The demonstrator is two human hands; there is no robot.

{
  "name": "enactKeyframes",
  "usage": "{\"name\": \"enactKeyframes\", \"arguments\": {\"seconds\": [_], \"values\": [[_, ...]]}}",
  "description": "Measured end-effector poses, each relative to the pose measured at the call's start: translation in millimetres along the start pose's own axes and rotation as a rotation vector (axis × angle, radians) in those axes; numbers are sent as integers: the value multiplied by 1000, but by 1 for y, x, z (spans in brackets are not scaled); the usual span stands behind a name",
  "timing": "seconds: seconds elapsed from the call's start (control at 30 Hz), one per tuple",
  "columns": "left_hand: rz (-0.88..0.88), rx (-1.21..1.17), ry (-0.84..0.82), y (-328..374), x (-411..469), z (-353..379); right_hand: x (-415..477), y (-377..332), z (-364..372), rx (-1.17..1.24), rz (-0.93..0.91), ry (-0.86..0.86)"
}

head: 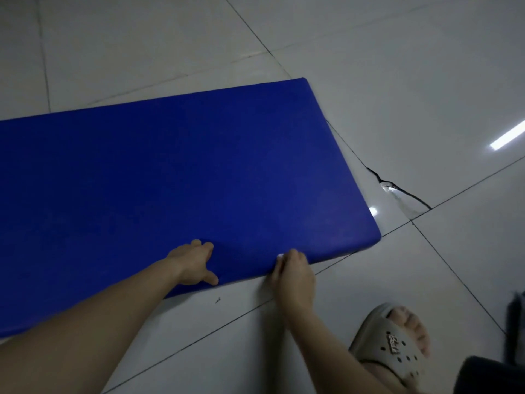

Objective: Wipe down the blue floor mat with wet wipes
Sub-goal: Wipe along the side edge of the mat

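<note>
A thick blue floor mat (170,172) lies on the pale tiled floor, its right end near the middle of the view. My left hand (193,263) rests palm-down on the mat's top close to the front edge, thumb spread toward the edge. To its right, my right hand (292,277) is curled at the front edge, and a small bit of white wet wipe (280,257) shows at its fingertips, pressed against the mat. Most of the wipe is hidden by the fingers.
A cracked tile (397,191) sits just right of the mat's end. My foot in a grey perforated slipper (395,345) stands at the lower right, with dark clothing (488,376) and a dark object (515,317) at the right edge. Bare glossy tiles lie beyond the mat.
</note>
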State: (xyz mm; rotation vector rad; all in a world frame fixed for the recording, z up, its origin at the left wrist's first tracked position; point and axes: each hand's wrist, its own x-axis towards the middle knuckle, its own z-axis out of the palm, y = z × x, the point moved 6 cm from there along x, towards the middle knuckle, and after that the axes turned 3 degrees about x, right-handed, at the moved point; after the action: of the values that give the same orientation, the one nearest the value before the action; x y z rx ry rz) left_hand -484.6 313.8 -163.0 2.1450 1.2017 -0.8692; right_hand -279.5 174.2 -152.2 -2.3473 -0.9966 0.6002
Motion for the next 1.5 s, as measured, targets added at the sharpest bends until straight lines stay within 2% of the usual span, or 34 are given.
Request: {"name": "enactKeyframes", "arguments": {"seconds": [0.07,0.23,0.3,0.37,0.57,0.7,0.83,0.93,1.0,1.13,1.3,1.4,1.47,1.5], "values": [[3,-1,7,0,1,-2,-15,-30,31,-4,-104,-42],[-21,-16,23,-2,2,3,-44,-74,82,-186,-424,-323],[-21,-18,20,-3,2,1,-31,-66,70,-174,-473,-298],[-16,-23,-2,-3,2,1,-6,-44,44,-173,-430,-223],[-19,-12,-15,-1,1,1,41,28,-43,-158,-133,-14],[-26,-3,-28,1,1,1,25,15,-26,-43,35,12],[-31,-8,-7,3,1,-1,-16,-42,42,12,-118,-185],[-45,10,-2,3,0,-1,-42,-73,85,-111,-288,-392],[-44,7,-2,2,0,-1,-37,-75,81,-151,-348,-418],[-34,-30,-20,0,-1,-1,1,-33,30,-135,-318,-272],[-33,5,-24,1,-1,0,31,37,-36,-29,-31,-10],[-34,31,-24,3,-1,0,20,32,-30,69,144,103],[-33,17,-23,4,-1,0,5,8,-3,102,149,78],[-34,7,-19,4,-1,-1,-4,-9,14,83,94,38]]}}
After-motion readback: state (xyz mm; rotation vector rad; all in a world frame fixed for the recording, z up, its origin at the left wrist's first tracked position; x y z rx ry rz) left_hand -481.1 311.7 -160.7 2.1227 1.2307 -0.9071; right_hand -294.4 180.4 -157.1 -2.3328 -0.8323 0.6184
